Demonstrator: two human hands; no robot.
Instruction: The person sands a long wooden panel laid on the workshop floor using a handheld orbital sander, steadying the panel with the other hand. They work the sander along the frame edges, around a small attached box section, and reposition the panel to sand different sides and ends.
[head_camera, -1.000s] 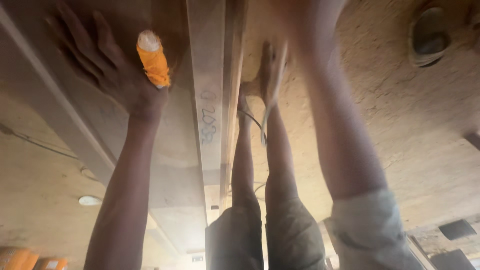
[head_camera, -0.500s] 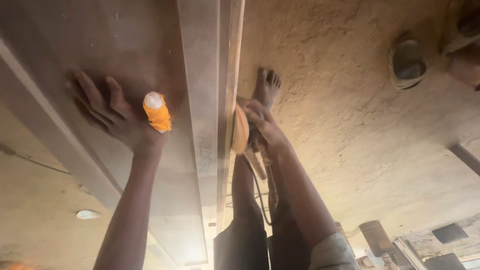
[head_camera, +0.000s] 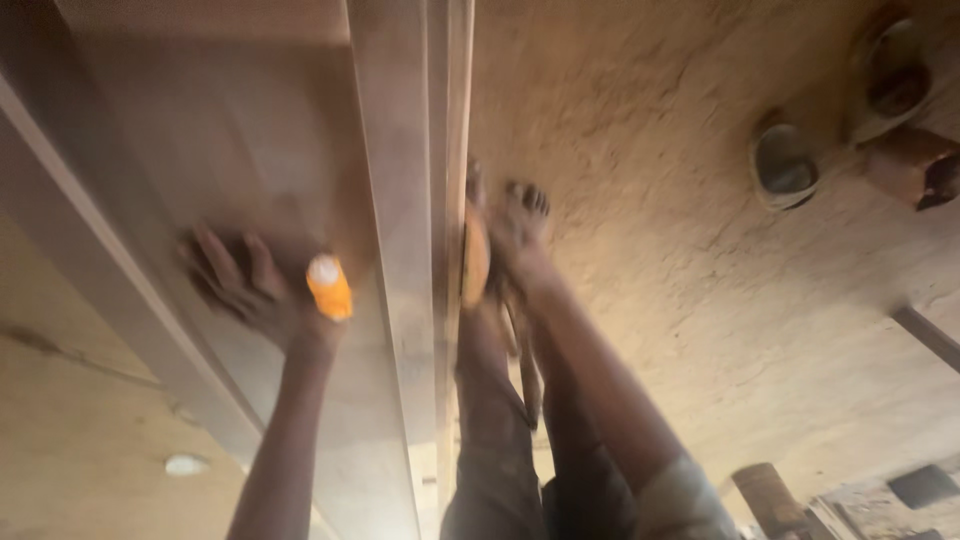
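A long pale wooden board (head_camera: 300, 130) runs away from me, with a raised rail (head_camera: 395, 200) along its right side. My left hand (head_camera: 245, 290) lies on the board with fingers spread. A small orange bottle with a white cap (head_camera: 328, 287) is pinched at its thumb side. My right hand (head_camera: 512, 285) presses a flat orange pad (head_camera: 475, 262) against the board's right edge (head_camera: 452, 150). My bare foot (head_camera: 525, 205) shows just beyond that hand, on the sandy floor. The picture is blurred.
My trousered legs (head_camera: 490, 450) stand close to the board's right edge. Two sandals (head_camera: 785, 165) and a brown block (head_camera: 915, 165) lie on the sandy floor (head_camera: 650, 150) at the upper right. A small white disc (head_camera: 185, 465) lies lower left.
My right hand has come down to the board's right edge with the orange pad. My left hand, with the bottle, sits lower in view, farther down the board.
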